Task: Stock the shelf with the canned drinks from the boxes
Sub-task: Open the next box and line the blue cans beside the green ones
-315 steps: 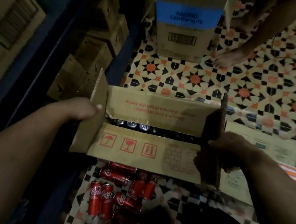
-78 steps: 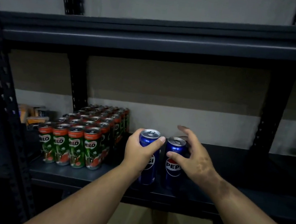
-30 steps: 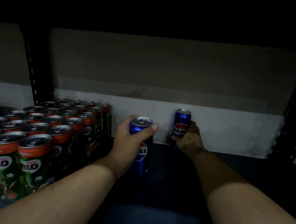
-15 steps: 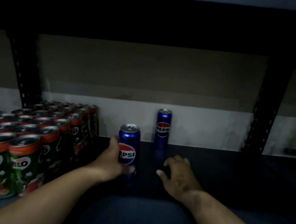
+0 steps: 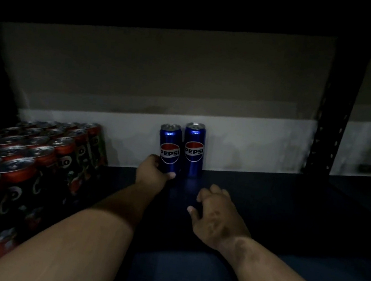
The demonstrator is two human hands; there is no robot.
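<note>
Pepsi cans, two slim blue ones, stand upright side by side at the back of a dark metal shelf, against a pale wall. The left hand grips the base of the left Pepsi can, thumb across its front. The right Pepsi can stands free, just beside it. The right hand rests nearer the front, fingers loosely curled, holding nothing. A block of green Milo cans fills the shelf's left side.

Dim, murky view; top edge black, corners bowed by wide-angle lens.
</note>
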